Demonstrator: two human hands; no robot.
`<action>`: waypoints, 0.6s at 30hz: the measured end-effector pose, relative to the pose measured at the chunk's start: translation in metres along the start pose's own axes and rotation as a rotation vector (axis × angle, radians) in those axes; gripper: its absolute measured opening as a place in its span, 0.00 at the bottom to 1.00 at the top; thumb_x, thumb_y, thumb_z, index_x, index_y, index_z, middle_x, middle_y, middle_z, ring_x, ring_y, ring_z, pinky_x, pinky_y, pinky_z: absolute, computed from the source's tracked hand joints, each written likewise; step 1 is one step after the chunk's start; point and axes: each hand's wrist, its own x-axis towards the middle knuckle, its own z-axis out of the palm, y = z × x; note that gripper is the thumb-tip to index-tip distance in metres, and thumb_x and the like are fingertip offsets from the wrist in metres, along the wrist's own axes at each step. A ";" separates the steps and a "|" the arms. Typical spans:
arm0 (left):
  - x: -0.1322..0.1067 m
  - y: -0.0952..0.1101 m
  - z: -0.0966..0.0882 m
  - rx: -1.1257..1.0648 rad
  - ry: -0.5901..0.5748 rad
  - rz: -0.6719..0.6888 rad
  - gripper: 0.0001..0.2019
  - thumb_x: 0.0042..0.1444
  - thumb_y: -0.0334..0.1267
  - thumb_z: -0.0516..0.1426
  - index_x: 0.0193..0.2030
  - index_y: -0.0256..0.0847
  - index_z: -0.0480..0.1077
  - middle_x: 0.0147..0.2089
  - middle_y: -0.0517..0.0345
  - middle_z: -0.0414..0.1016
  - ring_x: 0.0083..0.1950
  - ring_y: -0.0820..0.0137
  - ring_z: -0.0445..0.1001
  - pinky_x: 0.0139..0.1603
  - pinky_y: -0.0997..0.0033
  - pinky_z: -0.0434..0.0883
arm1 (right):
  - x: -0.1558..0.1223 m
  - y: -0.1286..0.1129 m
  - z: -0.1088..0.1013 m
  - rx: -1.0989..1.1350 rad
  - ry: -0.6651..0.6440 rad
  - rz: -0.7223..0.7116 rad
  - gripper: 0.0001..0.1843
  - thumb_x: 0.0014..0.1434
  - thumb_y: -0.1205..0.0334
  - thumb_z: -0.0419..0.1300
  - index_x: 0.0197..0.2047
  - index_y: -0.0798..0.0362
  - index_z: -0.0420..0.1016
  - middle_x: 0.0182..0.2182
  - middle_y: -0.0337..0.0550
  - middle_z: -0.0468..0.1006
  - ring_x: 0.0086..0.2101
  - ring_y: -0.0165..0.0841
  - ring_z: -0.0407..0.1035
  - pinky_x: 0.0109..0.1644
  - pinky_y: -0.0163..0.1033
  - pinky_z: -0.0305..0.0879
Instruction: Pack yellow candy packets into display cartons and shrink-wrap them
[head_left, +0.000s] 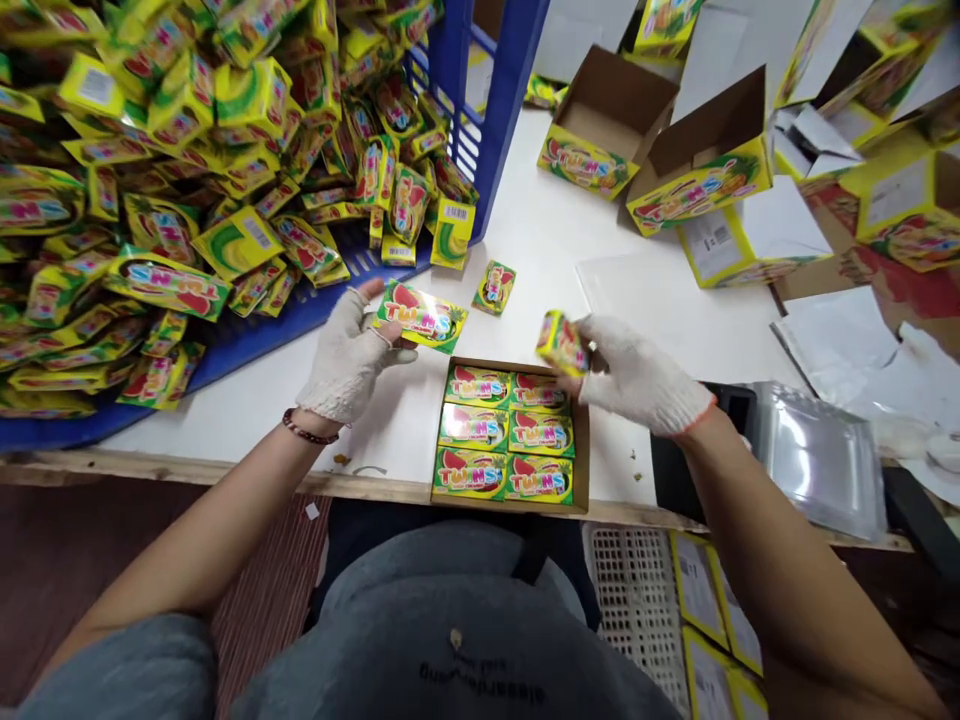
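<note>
My left hand (360,345), in a white fingerless glove, pinches the left end of a small TWINS candy box (424,316), its printed face up. My right hand (630,370), gloved alike, grips another candy box (561,343), tilted and slightly blurred, above the right rear corner of an open carton (581,480). Inside that carton lie several candy boxes (472,425) in two columns, faces up. A single loose candy box (494,287) rests on the white table between my hands, beyond the carton.
A blue crate (495,130) heaped with candy boxes takes up the left. Open display cartons (592,160) stand at the back right. Near my right forearm lies a clear plastic tray (817,460). Below the table edge are a white basket (637,590) and yellow cartons (701,590).
</note>
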 end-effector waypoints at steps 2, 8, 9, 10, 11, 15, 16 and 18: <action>-0.004 0.000 0.002 -0.026 0.004 -0.011 0.32 0.52 0.37 0.64 0.64 0.51 0.61 0.45 0.56 0.76 0.36 0.70 0.79 0.34 0.67 0.82 | -0.026 -0.041 0.009 -0.110 -0.154 -0.128 0.14 0.56 0.54 0.64 0.43 0.52 0.72 0.38 0.47 0.74 0.35 0.37 0.66 0.38 0.43 0.63; -0.024 -0.002 0.015 -0.011 -0.119 -0.021 0.32 0.50 0.39 0.65 0.61 0.47 0.61 0.48 0.55 0.76 0.37 0.69 0.80 0.33 0.67 0.82 | -0.054 -0.093 0.066 -0.304 -0.419 -0.129 0.14 0.57 0.63 0.64 0.47 0.53 0.74 0.45 0.54 0.75 0.38 0.42 0.70 0.38 0.44 0.64; -0.028 -0.003 0.017 0.003 -0.139 -0.010 0.31 0.50 0.41 0.65 0.60 0.46 0.60 0.49 0.54 0.76 0.38 0.68 0.80 0.33 0.68 0.82 | -0.054 -0.090 0.073 -0.240 -0.419 -0.129 0.11 0.59 0.64 0.62 0.46 0.54 0.75 0.46 0.53 0.75 0.40 0.41 0.70 0.40 0.44 0.66; -0.032 -0.004 0.017 0.016 -0.154 0.000 0.30 0.51 0.42 0.65 0.60 0.45 0.60 0.49 0.53 0.76 0.40 0.67 0.80 0.33 0.68 0.82 | -0.055 -0.086 0.078 -0.154 -0.403 -0.127 0.08 0.61 0.66 0.61 0.45 0.54 0.74 0.45 0.52 0.75 0.41 0.41 0.70 0.42 0.44 0.67; -0.035 -0.005 0.017 0.023 -0.167 0.008 0.30 0.51 0.43 0.65 0.59 0.44 0.60 0.49 0.52 0.76 0.41 0.67 0.80 0.34 0.69 0.81 | -0.057 -0.081 0.082 -0.055 -0.377 -0.124 0.06 0.62 0.68 0.59 0.43 0.53 0.74 0.44 0.51 0.75 0.42 0.40 0.70 0.45 0.44 0.67; -0.042 -0.008 0.019 0.039 -0.228 -0.010 0.25 0.52 0.43 0.66 0.54 0.41 0.62 0.45 0.53 0.78 0.41 0.69 0.79 0.37 0.72 0.79 | -0.068 -0.058 0.085 0.310 -0.233 -0.093 0.08 0.60 0.70 0.58 0.42 0.50 0.74 0.41 0.45 0.75 0.43 0.38 0.71 0.49 0.45 0.70; -0.043 -0.008 0.020 0.056 -0.247 -0.012 0.24 0.53 0.43 0.65 0.53 0.41 0.63 0.44 0.54 0.78 0.41 0.70 0.79 0.38 0.71 0.79 | -0.069 -0.054 0.083 0.369 -0.173 -0.041 0.08 0.61 0.67 0.58 0.44 0.48 0.73 0.40 0.43 0.75 0.42 0.38 0.71 0.47 0.46 0.70; -0.047 -0.008 0.024 0.109 -0.307 -0.002 0.22 0.54 0.42 0.64 0.52 0.40 0.64 0.42 0.55 0.78 0.40 0.70 0.78 0.38 0.71 0.78 | -0.068 -0.048 0.076 0.444 -0.026 0.109 0.11 0.63 0.60 0.58 0.49 0.46 0.70 0.39 0.43 0.75 0.38 0.39 0.72 0.44 0.47 0.72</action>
